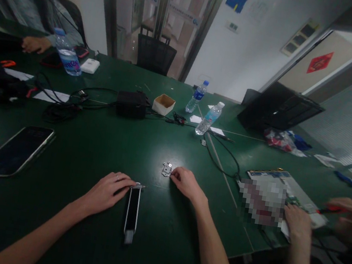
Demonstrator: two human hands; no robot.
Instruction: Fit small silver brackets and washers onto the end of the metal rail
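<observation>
On the green table in front of me lies a slim black device with silver edges [132, 211] and a grey block at its near end. My left hand [109, 192] has its fingertips closed at the far end of this device, beside a small metal piece [140, 186] there. To the right, my right hand [188, 184] has thumb and forefinger pinched together at the edge of a group of small metal parts [167, 169]. Whatever is between those fingertips is too small to make out.
A phone [16, 150] lies at left. Behind are a black box [131, 103] with cables, a small open carton [163, 105] and water bottles [209, 119]. At right, another person's hands [299, 223] work on an opened flat electronic device [300, 197]. Another person sits far left.
</observation>
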